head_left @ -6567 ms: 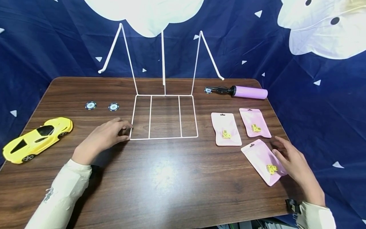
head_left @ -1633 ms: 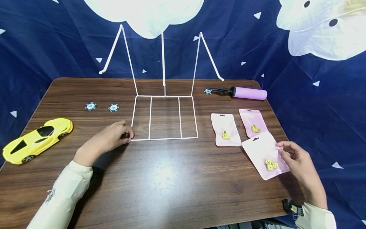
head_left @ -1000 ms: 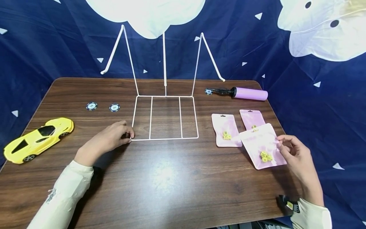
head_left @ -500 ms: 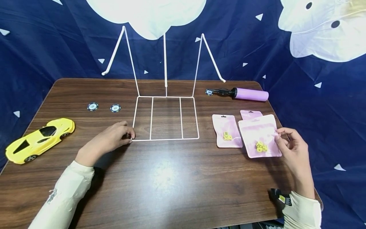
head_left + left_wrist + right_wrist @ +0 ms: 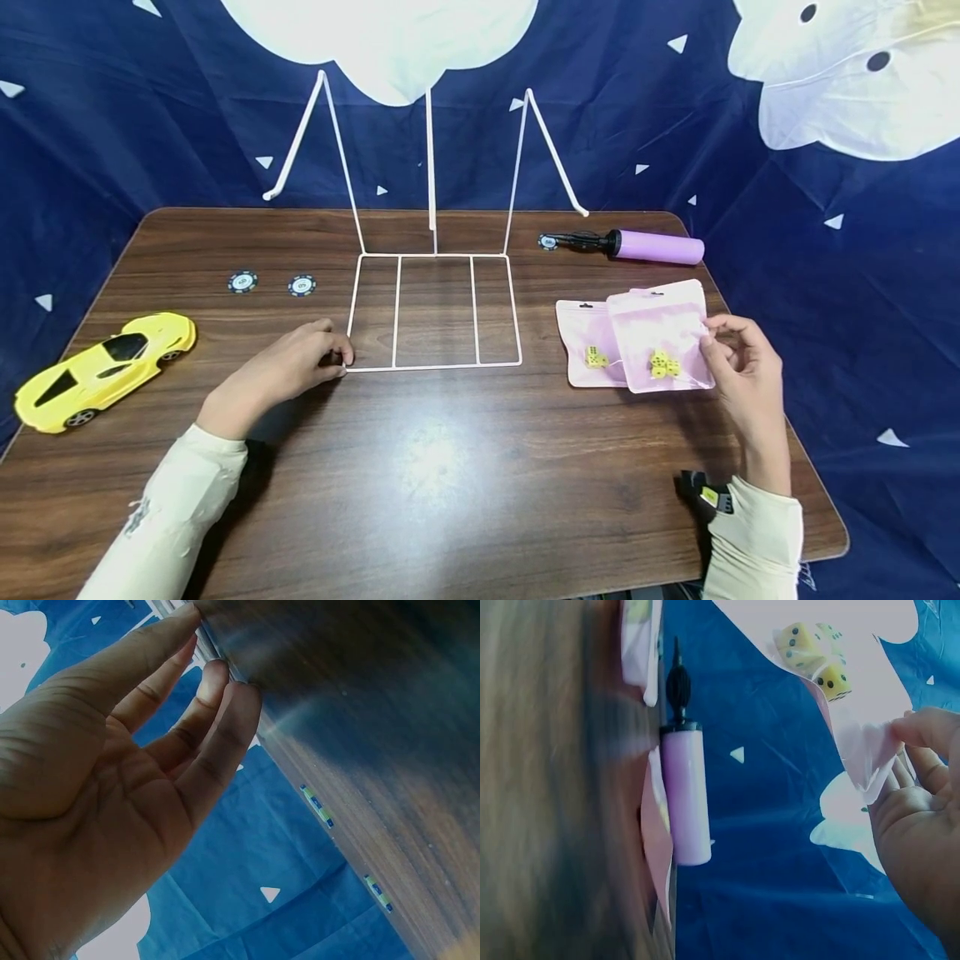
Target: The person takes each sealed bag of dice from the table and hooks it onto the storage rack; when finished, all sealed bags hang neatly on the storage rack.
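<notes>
My right hand point(image 5: 750, 375) pinches the right edge of a pink zip pouch point(image 5: 648, 321) with yellow dice point(image 5: 662, 364) showing in it. The right wrist view shows this pouch point(image 5: 862, 712) raised off the table. Behind it a second pink pouch point(image 5: 581, 333) with dice lies partly covered; a third point(image 5: 656, 840) is mostly hidden in the head view. My left hand point(image 5: 296, 362), fingers bent, pinches the near-left corner of a white wire rack point(image 5: 435, 366) with upright hooked arms. In the left wrist view, the left hand's point(image 5: 127, 765) thumb and fingertips meet at the frame.
A yellow toy car point(image 5: 108, 367) stands at the table's left. Two poker chips point(image 5: 242, 282) lie behind the left hand. A purple hand pump point(image 5: 656, 247) lies at the back right, its black nozzle beside another chip point(image 5: 548, 242). A blue curtain point(image 5: 187, 125) hangs behind.
My right hand has taken hold of the nearest pouch, lifted it and carried it leftward and away over the other two. The left hand stays at the rack's corner, fingers slightly more bent.
</notes>
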{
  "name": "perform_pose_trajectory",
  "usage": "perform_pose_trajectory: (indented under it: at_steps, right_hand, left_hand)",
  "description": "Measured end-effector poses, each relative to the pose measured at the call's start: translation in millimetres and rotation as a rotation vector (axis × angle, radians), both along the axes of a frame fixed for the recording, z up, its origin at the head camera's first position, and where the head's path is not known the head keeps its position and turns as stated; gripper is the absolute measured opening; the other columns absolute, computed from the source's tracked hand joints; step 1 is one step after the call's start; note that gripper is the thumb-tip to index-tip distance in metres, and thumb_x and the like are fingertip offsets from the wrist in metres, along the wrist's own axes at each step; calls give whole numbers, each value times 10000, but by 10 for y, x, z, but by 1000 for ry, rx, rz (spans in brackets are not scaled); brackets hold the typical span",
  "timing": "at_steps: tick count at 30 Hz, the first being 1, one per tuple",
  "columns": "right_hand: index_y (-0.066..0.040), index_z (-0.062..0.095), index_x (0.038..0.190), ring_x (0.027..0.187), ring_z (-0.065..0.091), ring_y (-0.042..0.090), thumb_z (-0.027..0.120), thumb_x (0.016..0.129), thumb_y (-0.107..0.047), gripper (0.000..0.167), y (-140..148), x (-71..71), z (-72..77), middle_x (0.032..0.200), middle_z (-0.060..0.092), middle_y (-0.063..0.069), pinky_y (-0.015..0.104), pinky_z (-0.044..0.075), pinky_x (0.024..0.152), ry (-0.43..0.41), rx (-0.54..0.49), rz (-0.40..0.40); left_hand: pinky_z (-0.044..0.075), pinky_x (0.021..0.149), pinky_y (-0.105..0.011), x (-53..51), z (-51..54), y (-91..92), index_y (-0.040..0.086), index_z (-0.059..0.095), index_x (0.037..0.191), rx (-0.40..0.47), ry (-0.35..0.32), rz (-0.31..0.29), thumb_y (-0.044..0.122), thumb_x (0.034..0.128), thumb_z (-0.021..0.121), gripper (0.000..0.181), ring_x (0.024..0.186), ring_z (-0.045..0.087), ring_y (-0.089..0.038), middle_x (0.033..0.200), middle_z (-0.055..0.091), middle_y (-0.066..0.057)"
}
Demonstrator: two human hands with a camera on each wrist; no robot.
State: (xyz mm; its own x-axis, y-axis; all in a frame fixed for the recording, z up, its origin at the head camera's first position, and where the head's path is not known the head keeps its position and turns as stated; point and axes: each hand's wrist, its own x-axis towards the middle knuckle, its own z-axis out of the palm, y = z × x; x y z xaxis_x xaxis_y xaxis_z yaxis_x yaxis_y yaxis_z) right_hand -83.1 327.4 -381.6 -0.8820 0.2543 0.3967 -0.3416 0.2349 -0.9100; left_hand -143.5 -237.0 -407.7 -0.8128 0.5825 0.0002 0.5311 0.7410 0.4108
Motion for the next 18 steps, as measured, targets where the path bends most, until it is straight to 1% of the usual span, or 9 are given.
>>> perform_pose_trajectory:
  at_steps: [2, 8, 11, 16, 18]
  right_hand:
    - [87, 693, 1134, 650, 554, 58, 616, 988, 175, 187, -23, -21, 19, 944, 668, 15, 141, 405, 512, 6, -16, 5]
    - [23, 721, 1128, 629, 553, 66, 613, 991, 160, 222, -66, -39, 36, 951, 664, 29, 147, 394, 495, -9, -41, -23]
    - [11, 726, 1125, 606, 542, 65, 616, 989, 162, 231, -84, -37, 23, 946, 665, 36, 151, 392, 481, 0, -80, -19]
    - [64, 712, 1143, 602, 541, 76, 628, 987, 166, 205, -138, -30, -20, 960, 667, 61, 171, 399, 472, 61, -189, 15]
    - [81, 706, 1152, 592, 534, 76, 628, 984, 172, 207, -159, -30, -35, 962, 660, 65, 174, 392, 468, 84, -211, 22]
  left_hand:
    - [509, 763, -460, -5, -1, 13, 120, 727, 920, 4, -1, 1, -10, 888, 853, 183, 824, 574, -222, 901, 566, -20]
    - [496, 751, -447, 6, 5, 31, 126, 724, 915, 27, 1, 11, -17, 883, 851, 194, 810, 559, -215, 893, 559, -18]
    - [497, 755, -452, 10, 7, 31, 129, 723, 911, 28, -1, 17, -18, 882, 851, 196, 812, 559, -216, 894, 558, -17]
    - [496, 750, -456, 10, -10, 10, 126, 724, 912, 24, -10, 19, -10, 885, 851, 188, 811, 559, -218, 894, 558, -20]
    - [501, 758, -460, 16, -12, 6, 129, 726, 919, 22, -13, 19, -6, 890, 849, 184, 820, 565, -219, 903, 563, -17]
